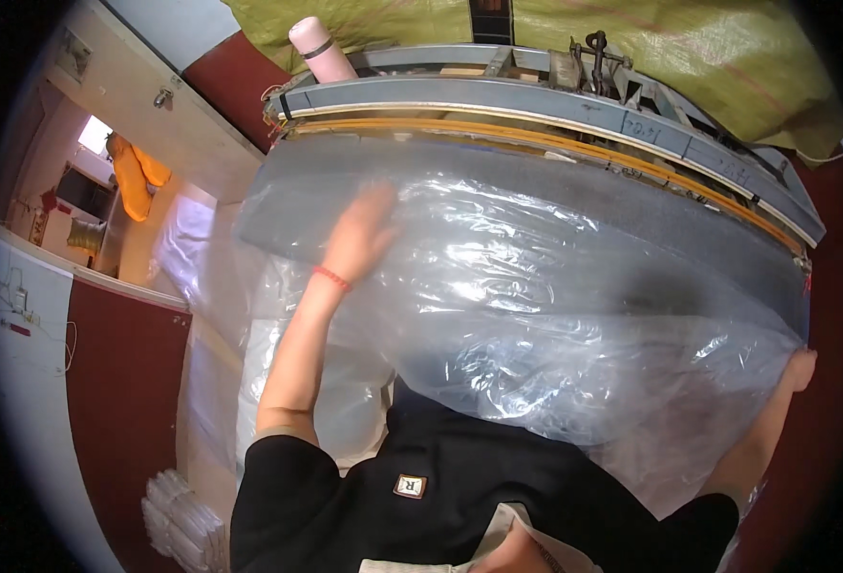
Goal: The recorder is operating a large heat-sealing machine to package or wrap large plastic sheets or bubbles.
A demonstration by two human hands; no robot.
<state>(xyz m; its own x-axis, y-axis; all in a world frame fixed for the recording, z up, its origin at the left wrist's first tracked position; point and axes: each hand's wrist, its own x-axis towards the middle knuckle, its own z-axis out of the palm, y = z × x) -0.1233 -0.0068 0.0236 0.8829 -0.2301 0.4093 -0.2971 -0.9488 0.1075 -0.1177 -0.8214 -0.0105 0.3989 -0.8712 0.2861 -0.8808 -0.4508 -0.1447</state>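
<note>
A large clear plastic sheet (pixel 498 263) spreads wrinkled and shiny over a grey worktop (pixel 307 162), its near part hanging down in front of me. My left hand (pixel 366 227), with a red bracelet at the wrist, is over the sheet's left part. Its fingers look stretched out and flat, though motion blurs them, and nothing shows in its grip. At the far right, by the worktop's corner, my right hand (pixel 800 370) is closed on the edge of the sheet. Some of its fingers are hidden.
Along the worktop's far side runs a grey metal frame (pixel 440 95) with an orange strip (pixel 536 141). A pink bottle (pixel 321 50) and a metal clamp (pixel 596 62) are on it. Yellow-green woven sheeting (pixel 670 48) hangs behind. Bundled clear plastic (pixel 182 520) lies lower left, near an open doorway.
</note>
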